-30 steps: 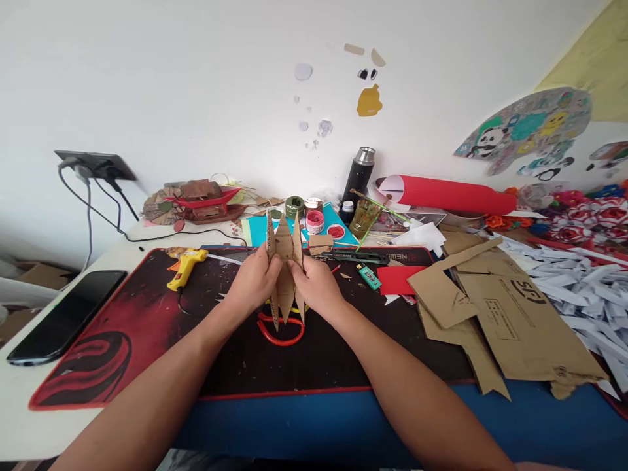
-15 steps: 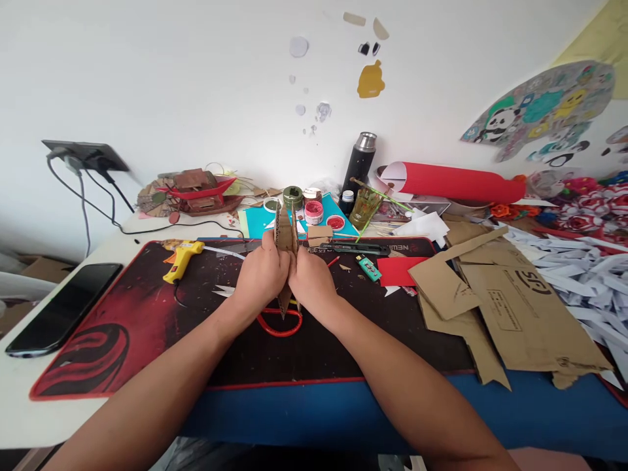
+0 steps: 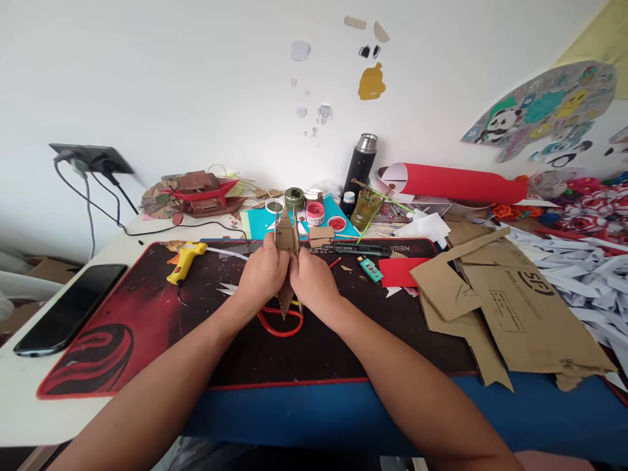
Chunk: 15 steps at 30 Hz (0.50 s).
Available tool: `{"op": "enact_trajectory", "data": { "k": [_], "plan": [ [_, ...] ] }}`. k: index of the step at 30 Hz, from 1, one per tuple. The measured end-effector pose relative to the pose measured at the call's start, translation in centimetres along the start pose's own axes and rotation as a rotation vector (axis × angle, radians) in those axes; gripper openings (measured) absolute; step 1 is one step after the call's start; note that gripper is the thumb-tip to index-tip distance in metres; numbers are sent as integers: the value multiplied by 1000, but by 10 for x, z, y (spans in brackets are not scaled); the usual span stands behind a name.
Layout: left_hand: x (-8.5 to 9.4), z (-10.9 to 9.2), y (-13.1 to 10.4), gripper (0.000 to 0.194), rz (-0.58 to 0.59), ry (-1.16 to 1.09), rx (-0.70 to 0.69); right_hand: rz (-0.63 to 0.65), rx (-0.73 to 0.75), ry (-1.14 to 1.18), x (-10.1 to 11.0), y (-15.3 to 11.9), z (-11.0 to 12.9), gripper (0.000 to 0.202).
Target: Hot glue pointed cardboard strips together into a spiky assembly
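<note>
The person's left hand (image 3: pixel 267 267) and right hand (image 3: pixel 314 278) clamped a pointed brown cardboard form (image 3: pixel 287 237) between them, over the middle of a black-and-red mat (image 3: pixel 343 356), apparently pressing its sides together; the next move called for even pressure.

A pale counter (image 3: pixel 29 412) stands against a plain white wall (image 3: pixel 210 85) in soft, even daylight.
At the left, a dark socket plate (image 3: pixel 115 159) carries plugs whose cables hang down and run over the counter; low beyond that end sits an open brown box (image 3: pixel 53 271). Small stickers dot the middle of the wall, among them a mustard-yellow shape (image 3: pixel 371 83). To the right hangs a grey, rounded panel (image 3: pixel 534 108) covered in colourful cartoon stickers, a panda included, with a yellow-green area (image 3: pixel 596 55) in the far upper corner. Blue (image 3: pixel 304 415) covers the near edge of the counter.
</note>
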<state>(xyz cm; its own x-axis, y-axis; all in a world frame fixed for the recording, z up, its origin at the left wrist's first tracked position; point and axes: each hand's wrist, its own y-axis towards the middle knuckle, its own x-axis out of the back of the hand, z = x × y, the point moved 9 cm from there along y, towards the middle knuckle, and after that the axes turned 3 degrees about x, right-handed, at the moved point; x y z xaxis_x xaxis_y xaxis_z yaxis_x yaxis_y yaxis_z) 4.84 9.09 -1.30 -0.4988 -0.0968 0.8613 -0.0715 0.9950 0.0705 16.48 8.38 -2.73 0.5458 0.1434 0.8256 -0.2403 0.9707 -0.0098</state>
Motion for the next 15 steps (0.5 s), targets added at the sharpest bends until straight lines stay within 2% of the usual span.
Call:
{"op": "enact_trajectory", "data": {
  "k": [3,5,7,9,11,15],
  "plan": [
    [4,9,2,23,-16,-218,-29,-6,19,126,-1,-2,-6,24],
    [10,19,5,22,-49,-403,-22,-15,81,291,-2,-2,-4,21],
    [16,30,8,25,-75,-585,17,-20,162,472,-2,-3,1,19],
    [17,36,9,32,-63,-734,55,-18,169,582,-3,-2,-1,20],
    [14,35,9,42,-7,-841,62,-7,119,653,-6,0,-7,22],
    [8,24,5,64,74,-1019,-11,13,40,755,-6,3,-15,23]
  ]
}}
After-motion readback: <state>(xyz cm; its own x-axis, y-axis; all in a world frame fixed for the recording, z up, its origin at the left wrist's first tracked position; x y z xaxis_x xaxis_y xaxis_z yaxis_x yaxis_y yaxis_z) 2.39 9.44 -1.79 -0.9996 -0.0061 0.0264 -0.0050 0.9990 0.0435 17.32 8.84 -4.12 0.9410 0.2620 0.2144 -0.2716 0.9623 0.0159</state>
